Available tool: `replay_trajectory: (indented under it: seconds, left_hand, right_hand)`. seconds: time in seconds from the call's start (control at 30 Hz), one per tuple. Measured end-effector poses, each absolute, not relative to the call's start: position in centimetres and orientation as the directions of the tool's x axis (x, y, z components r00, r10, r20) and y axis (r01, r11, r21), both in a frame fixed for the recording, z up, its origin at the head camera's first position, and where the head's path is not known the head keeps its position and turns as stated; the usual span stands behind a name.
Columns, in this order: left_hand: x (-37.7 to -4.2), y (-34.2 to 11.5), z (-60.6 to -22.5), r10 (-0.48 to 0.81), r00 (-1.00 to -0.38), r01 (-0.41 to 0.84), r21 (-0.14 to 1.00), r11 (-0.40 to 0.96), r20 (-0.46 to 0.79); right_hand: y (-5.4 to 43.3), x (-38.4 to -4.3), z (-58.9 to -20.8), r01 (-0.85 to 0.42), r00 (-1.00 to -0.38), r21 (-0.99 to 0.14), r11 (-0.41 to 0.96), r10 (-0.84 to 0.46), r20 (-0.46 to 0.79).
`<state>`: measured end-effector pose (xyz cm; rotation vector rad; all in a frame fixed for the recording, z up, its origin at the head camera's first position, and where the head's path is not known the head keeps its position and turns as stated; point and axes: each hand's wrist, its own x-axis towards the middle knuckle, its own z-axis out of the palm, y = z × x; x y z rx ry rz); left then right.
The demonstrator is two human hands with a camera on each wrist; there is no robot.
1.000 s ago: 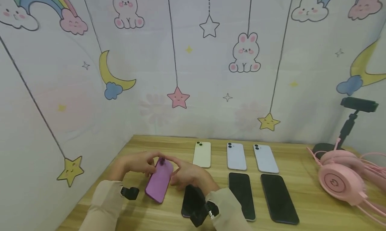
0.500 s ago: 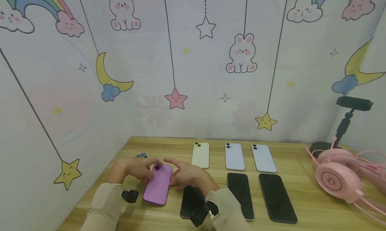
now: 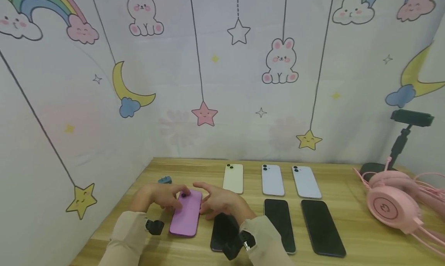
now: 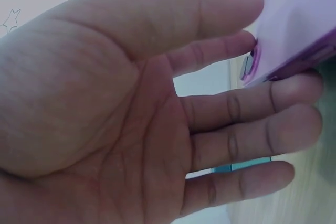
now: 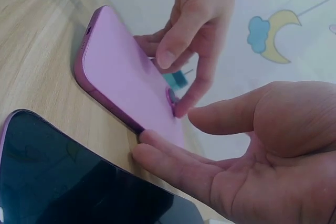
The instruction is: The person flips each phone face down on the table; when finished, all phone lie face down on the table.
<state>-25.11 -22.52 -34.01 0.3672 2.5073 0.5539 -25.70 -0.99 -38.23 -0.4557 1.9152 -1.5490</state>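
A pink-purple phone (image 3: 187, 219) lies camera side up on the table in the head view, between both hands. My left hand (image 3: 163, 194) is at its upper left edge, fingers fairly straight in the left wrist view. The left index fingertip touches near the camera bump, seen in the right wrist view, and the thumb is over the phone's back. My right hand (image 3: 224, 200) has extended fingers, with fingertips at the phone's right edge; its thumb stands apart. A dark-screened phone (image 3: 218, 237) lies below the right hand, partly hidden by the wrist camera.
At the back lie a pale yellow phone (image 3: 233, 179) and two pale phones (image 3: 272, 181), backs up. Two dark-screened phones (image 3: 323, 227) lie in front of those. Pink headphones (image 3: 389, 204) and a black stand (image 3: 399, 142) are at right. A small teal block (image 3: 165, 180) sits behind the left hand.
The pink-purple phone has turned to a straighter angle. The index fingers, which met above its top end, have parted; the left one is now by the camera. The teal block has come into sight.
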Motion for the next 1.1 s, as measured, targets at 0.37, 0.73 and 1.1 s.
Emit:
replay_trajectory:
  seconds: [0.37, 0.73, 1.1]
  left_hand:
    - [-25.3, -22.0, -34.1, 0.323, -0.821, 0.126, 0.401, 0.907, -0.472]
    - [-25.7, -22.1, -34.8, 0.326, -0.848, 0.121, 0.445, 0.887, -0.418]
    - [-26.2, -22.0, -35.1, 0.455, -0.858, 0.29, 0.508, 0.811, -0.238]
  right_hand:
    - [-0.9, -25.7, -38.1, 0.084, -0.751, -0.96, 0.267, -0.616, -0.238]
    - [-0.8, -25.8, -38.3, 0.088, -0.753, -0.961, 0.261, -0.614, -0.236]
    - [-0.3, -26.1, -38.2, 0.074, -0.766, -0.956, 0.284, -0.597, -0.237]
